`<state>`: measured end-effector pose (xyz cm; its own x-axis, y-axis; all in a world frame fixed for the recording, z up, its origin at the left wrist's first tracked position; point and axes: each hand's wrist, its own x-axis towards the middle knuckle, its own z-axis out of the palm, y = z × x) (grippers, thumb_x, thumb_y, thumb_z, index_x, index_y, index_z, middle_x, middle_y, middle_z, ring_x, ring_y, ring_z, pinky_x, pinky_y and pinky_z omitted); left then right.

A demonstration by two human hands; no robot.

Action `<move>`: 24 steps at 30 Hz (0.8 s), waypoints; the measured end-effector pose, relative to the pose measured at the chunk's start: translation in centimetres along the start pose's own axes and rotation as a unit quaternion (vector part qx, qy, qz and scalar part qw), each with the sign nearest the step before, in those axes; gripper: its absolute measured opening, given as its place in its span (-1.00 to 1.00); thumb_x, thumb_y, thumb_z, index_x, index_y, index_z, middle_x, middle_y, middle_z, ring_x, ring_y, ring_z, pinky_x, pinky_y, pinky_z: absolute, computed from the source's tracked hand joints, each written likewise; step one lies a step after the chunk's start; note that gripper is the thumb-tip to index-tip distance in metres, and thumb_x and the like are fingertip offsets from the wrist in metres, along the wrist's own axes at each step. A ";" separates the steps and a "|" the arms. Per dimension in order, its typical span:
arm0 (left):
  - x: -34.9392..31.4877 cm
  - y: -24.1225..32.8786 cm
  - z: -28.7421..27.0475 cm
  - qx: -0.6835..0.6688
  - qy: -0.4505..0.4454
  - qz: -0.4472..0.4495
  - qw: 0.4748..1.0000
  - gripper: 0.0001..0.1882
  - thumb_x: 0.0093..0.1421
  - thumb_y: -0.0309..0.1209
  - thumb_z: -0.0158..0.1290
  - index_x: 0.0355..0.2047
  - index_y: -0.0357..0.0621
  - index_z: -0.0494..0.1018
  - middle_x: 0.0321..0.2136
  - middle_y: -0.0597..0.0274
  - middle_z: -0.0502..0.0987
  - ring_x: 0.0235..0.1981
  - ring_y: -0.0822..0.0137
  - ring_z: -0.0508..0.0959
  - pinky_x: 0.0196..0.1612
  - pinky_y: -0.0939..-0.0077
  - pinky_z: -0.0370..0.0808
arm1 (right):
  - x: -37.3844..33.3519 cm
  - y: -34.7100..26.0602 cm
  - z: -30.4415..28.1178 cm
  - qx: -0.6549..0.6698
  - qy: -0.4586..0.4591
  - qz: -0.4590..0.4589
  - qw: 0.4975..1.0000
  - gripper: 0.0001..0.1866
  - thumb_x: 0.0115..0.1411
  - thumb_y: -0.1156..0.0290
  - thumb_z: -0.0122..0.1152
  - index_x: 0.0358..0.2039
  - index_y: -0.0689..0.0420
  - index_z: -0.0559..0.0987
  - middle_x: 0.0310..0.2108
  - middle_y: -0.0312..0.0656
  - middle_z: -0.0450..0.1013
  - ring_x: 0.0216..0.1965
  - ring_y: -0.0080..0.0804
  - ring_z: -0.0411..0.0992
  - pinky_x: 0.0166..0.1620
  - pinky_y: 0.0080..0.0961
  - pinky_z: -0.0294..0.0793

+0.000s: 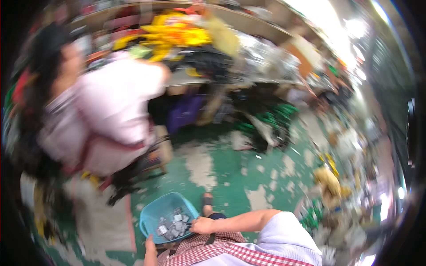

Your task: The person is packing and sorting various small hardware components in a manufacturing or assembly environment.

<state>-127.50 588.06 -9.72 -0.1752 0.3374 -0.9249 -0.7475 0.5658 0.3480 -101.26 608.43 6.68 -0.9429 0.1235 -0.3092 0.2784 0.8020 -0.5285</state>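
Note:
A light blue plastic basin is held in front of my waist, tilted so that its inside shows. Several small grey, flat pieces lie loose at its near side; their kind is too blurred to tell. My right hand is closed on the basin's right rim. At the near left rim, my left hand grips the edge, its fingers partly hidden. A red-checked apron hangs over my front, just below the basin.
A person in a pale top sits close by at the left, facing a cluttered workbench. Yellow pieces are heaped on it. Green pieces lie underneath. Bags and loose parts line the right side of the worn green floor.

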 end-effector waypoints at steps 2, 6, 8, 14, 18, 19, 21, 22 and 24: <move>-5.6 2.0 -4.3 -0.060 -0.013 -0.031 0.998 -0.62 0.03 -0.43 -0.15 -0.09 -0.20 0.25 -0.15 0.06 0.33 -0.16 0.09 0.37 -0.24 0.15 0.40 | 4.9 -4.7 -1.0 -0.008 -0.075 -0.001 0.997 -0.87 -0.14 0.35 -0.02 -0.53 0.07 0.43 -0.57 -0.27 0.38 -0.35 -0.34 0.37 -0.40 -0.37 0.37; -10.4 2.6 -15.5 -0.054 0.043 0.085 0.994 -0.77 -0.10 -0.58 -0.13 -0.35 -0.28 0.34 -0.49 0.14 0.42 -0.43 0.21 0.45 -0.41 0.33 0.47 | 14.4 -12.1 -1.9 -0.024 -0.075 -0.081 0.994 -0.81 -0.13 0.38 0.00 -0.42 0.02 0.45 -0.53 -0.29 0.37 -0.21 -0.37 0.30 -0.12 -0.16 0.23; -15.4 4.9 -18.7 -0.137 0.091 0.082 0.983 -0.80 -0.12 -0.58 -0.10 -0.41 -0.31 0.36 -0.53 0.14 0.43 -0.48 0.21 0.47 -0.48 0.35 0.47 | 20.4 -16.5 -3.6 -0.121 -0.107 -0.147 0.976 -0.80 -0.13 0.38 0.00 -0.41 0.02 0.46 -0.51 -0.29 0.37 -0.20 -0.38 0.30 -0.04 -0.03 0.11; -20.1 14.3 -27.8 -0.216 0.185 0.146 0.947 -0.79 -0.14 -0.59 -0.09 -0.42 -0.37 0.35 -0.50 0.08 0.43 -0.55 0.21 0.48 -0.48 0.33 0.51 | 38.1 -25.3 -8.4 -0.171 0.017 -0.248 0.953 -0.67 -0.20 0.28 0.17 -0.34 0.05 0.43 -0.45 -0.31 0.30 -0.19 -0.39 0.26 0.12 0.21 -0.30; -18.0 24.3 -32.1 -0.233 0.169 0.199 0.937 -0.81 -0.12 -0.58 -0.10 -0.42 -0.40 0.34 -0.50 0.09 0.42 -0.52 0.24 0.48 -0.44 0.35 0.54 | 49.6 -27.2 -13.3 -0.137 0.068 -0.350 0.924 -0.71 -0.17 0.26 0.19 -0.41 0.07 0.41 -0.47 -0.26 0.33 -0.28 -0.35 0.29 0.00 -0.21 0.11; -18.7 28.0 -32.8 -0.219 0.192 0.178 0.940 -0.81 -0.08 -0.55 -0.11 -0.41 -0.40 0.34 -0.50 0.11 0.43 -0.53 0.25 0.49 -0.42 0.38 0.54 | 52.7 -28.3 -15.2 -0.130 0.082 -0.366 0.918 -0.77 -0.17 0.25 0.18 -0.53 0.06 0.39 -0.52 -0.29 0.31 -0.34 -0.38 0.29 -0.20 -0.39 0.19; -19.1 33.5 -35.3 -0.221 0.192 0.177 0.940 -0.81 -0.07 -0.54 -0.12 -0.41 -0.39 0.34 -0.50 0.11 0.43 -0.50 0.25 0.49 -0.40 0.39 0.54 | 58.4 -29.9 -18.3 -0.099 0.079 -0.385 0.914 -0.78 -0.17 0.25 0.19 -0.56 0.06 0.38 -0.55 -0.31 0.31 -0.37 -0.39 0.29 -0.24 -0.42 0.17; -19.2 35.8 -36.7 -0.220 0.189 0.172 0.941 -0.80 -0.06 -0.53 -0.13 -0.40 -0.39 0.34 -0.49 0.11 0.43 -0.48 0.25 0.50 -0.38 0.40 0.54 | 61.1 -31.0 -19.9 -0.066 0.075 -0.398 0.912 -0.78 -0.18 0.25 0.20 -0.59 0.06 0.38 -0.57 -0.32 0.30 -0.39 -0.40 0.29 -0.29 -0.44 0.16; -18.6 39.0 -40.4 -0.203 0.166 0.173 0.949 -0.76 0.02 -0.43 -0.12 -0.34 -0.37 0.33 -0.44 0.05 0.45 -0.42 0.24 0.51 -0.35 0.42 0.52 | 65.9 -33.5 -23.1 -0.086 0.069 -0.408 0.906 -0.78 -0.18 0.25 0.20 -0.62 0.05 0.38 -0.60 -0.33 0.30 -0.42 -0.42 0.29 -0.29 -0.47 0.16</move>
<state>-179.24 573.45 14.88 -0.5968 0.1557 -0.7871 -0.7822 0.1058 0.6140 -176.96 603.23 22.22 -0.8394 -0.4888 0.2375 -0.5431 0.7376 -0.4013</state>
